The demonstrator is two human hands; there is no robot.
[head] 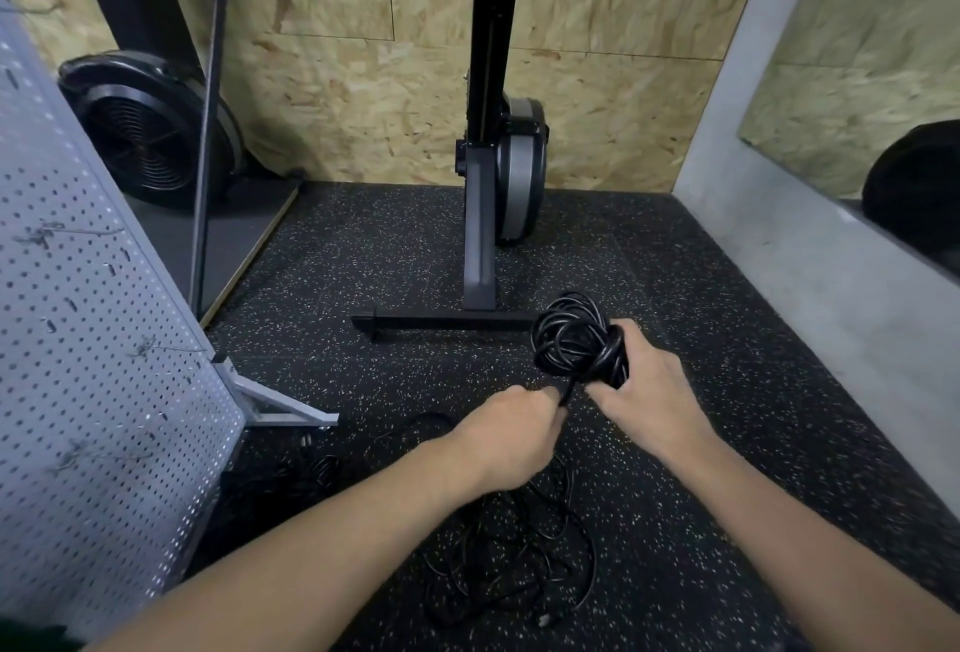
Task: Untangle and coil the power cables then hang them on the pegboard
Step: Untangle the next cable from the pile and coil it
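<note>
My right hand (647,394) grips a thick coil of black power cable (576,337), held above the floor. A strand runs from the coil down to my left hand (511,436), which pinches it just below the coil. Beneath my arms a loose tangle of black cable (511,563) lies on the speckled floor, with a plug end (545,619) near the bottom. A second small heap of cable (311,469) lies by the pegboard's base. The grey pegboard (88,365) stands at the left with several metal hooks (62,233) on it.
An upright exercise machine (485,215) stands on its black floor bar (447,323) just behind the coil. The pegboard's metal foot (280,404) sticks out onto the floor. A fan-wheel machine (150,132) is at back left, a concrete ledge (810,246) on the right.
</note>
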